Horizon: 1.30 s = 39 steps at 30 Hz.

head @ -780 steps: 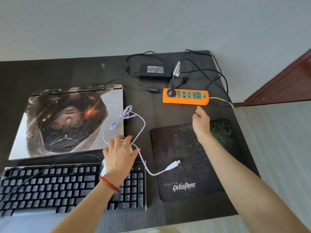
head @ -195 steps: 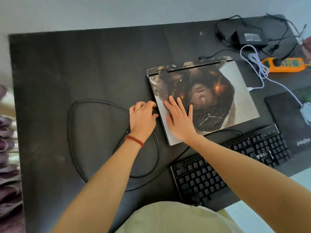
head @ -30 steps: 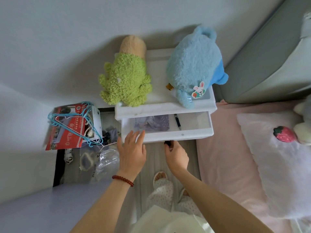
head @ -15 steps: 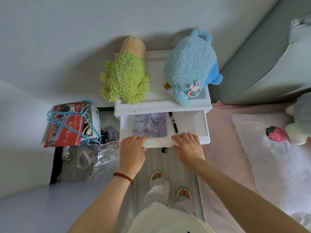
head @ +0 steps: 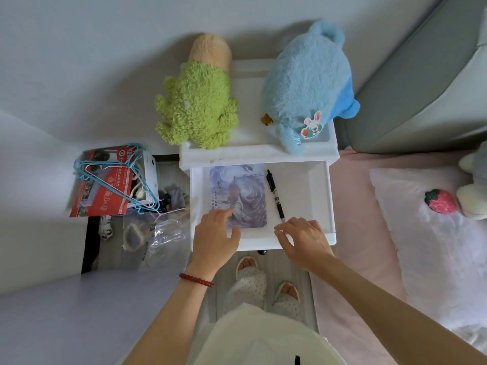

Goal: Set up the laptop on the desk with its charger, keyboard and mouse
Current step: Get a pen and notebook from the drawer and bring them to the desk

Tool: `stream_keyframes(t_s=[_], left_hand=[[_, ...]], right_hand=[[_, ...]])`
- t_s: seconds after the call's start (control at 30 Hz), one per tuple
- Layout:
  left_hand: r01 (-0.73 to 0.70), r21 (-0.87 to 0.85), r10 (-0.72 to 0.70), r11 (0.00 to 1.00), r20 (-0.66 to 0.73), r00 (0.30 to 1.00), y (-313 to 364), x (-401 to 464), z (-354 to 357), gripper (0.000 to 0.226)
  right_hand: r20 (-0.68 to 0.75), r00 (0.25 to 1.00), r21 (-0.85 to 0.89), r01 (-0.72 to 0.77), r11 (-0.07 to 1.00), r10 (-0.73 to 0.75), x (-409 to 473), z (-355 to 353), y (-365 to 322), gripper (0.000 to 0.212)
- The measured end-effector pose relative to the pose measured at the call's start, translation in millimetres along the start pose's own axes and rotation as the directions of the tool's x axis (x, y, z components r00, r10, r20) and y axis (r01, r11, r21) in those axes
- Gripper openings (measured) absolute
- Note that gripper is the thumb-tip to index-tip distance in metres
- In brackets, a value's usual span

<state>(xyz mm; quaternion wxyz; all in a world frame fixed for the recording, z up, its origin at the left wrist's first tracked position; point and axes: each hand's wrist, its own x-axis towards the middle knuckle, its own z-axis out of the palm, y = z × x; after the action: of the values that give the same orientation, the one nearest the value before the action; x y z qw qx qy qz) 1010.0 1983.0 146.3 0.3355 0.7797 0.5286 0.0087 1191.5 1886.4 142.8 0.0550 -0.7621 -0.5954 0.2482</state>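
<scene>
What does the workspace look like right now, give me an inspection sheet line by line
Surface: white bedside unit, top drawer pulled open.
Job's things: nothing seen; no laptop, charger, keyboard or mouse.
Clutter: illustrated card and black pen in drawer; green plush and blue plush on top.
Grips: left hand fingers on the card; right hand over the drawer's front edge, holding nothing.
Cables: nothing seen.
Surroundings: blue hangers, pink bed, pillow.

Both hands, left hand (head: 214,238) and right hand (head: 304,239), reach into the open drawer (head: 320,196).
</scene>
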Motion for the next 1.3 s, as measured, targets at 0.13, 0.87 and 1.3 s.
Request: stream_keyframes(t_s=[0.13, 0.87, 1.3], left_hand=[[0.262, -0.026, -0.261, 0.965, 0.012, 0.965, 7.9, 50.9, 24.7, 0.067], [0.201, -0.507, -0.259, 0.838, -0.047, 0.965, 23.8, 57.4, 13.2, 0.026], [0.336, -0.68, -0.486, 0.651, -0.034, 0.873, 75.0, -44.0, -26.8, 0.031]], right_hand=[[0.023, 0.963, -0.006, -0.269, 0.963, 0.269, 48.7, 10.1, 3.6, 0.033], [-0.017, 0.885, 0.156, -0.456, 0.876, 0.464, 60.9, -14.7, -3.7, 0.02], [-0.177, 0.961, 0.295, 0.256, 0.92, -0.211, -22.3, -51.3, -48.4, 0.018]])
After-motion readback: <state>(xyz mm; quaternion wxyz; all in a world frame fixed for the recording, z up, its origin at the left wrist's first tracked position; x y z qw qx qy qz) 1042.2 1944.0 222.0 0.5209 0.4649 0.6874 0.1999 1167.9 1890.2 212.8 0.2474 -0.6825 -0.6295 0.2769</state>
